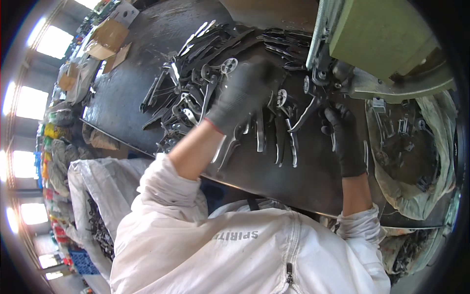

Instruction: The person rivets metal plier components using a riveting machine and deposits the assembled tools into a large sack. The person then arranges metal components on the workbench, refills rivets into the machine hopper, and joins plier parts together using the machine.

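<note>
My right hand point(344, 134), in a dark glove, is closed around one handle of a plier-like metal tool point(307, 113). Its other, bright handle points down to the left, and its head sits beside the machine. My left hand point(247, 90), also gloved, reaches over a pile of similar tools point(188, 100); its fingers are dark and blurred, so their grip cannot be made out. Between my hands lies another plier-like tool point(286, 125) with a round, holed head and two handles toward me.
A pale green machine point(384, 36) stands at the far right of the dark metal table point(313, 164). Beside it a cloth-lined container point(435, 188) holds small metal parts. Dark flat pieces point(235, 44) lie at the back. A cardboard box point(108, 38) sits far left, a white sack point(81, 179) near left.
</note>
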Demonstrator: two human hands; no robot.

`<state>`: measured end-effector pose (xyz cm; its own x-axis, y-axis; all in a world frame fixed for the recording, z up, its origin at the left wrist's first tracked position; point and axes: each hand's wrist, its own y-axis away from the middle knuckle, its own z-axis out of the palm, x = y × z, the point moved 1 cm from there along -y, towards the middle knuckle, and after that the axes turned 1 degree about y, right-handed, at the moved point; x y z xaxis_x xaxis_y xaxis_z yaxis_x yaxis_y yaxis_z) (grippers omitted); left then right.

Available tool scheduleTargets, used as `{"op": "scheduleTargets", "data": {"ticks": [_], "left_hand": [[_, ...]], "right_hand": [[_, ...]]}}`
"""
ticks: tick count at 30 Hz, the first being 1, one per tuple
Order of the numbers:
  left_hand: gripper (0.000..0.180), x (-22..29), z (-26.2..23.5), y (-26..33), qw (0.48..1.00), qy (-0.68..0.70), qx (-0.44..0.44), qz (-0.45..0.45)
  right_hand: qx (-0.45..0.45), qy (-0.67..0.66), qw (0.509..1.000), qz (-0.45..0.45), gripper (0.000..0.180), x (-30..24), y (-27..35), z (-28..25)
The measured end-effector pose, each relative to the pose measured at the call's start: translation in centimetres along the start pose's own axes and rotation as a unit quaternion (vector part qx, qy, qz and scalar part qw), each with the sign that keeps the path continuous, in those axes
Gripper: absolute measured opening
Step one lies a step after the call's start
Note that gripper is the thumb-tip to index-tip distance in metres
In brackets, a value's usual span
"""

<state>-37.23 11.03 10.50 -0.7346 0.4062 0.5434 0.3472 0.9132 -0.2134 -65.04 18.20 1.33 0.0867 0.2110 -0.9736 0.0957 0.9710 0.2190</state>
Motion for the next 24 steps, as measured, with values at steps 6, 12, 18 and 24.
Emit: {"op": "scheduleTargets", "data": {"ticks": [6,12,18,24], "left_hand": [[0.04,-25.9,-11.5,-1.1,0.911,-0.236,0.212,-0.263],[0.041,-37.0,-8.8,-1.4,0.942,-0.112,0.065,-0.31],[0.023,-37.0,-10.8,-2.8,0.892,0.256,0.352,-0.121],[0.018,-15.6,-9.1,-2.4,0.945,0.275,0.159,-0.076]], "right_hand": [[0.021,-0.007,1.0,0.005,0.024,0.7,-0.5,1.0],[0.052,-0.057,0.997,-0.013,0.024,-2.2,0.9,1.9],[-0.025,-0.045,0.998,0.031,0.025,-1.2,1.3,1.1],[-0.013,-0.046,0.999,0.025,0.021,0.3,2.1,0.3]]}}
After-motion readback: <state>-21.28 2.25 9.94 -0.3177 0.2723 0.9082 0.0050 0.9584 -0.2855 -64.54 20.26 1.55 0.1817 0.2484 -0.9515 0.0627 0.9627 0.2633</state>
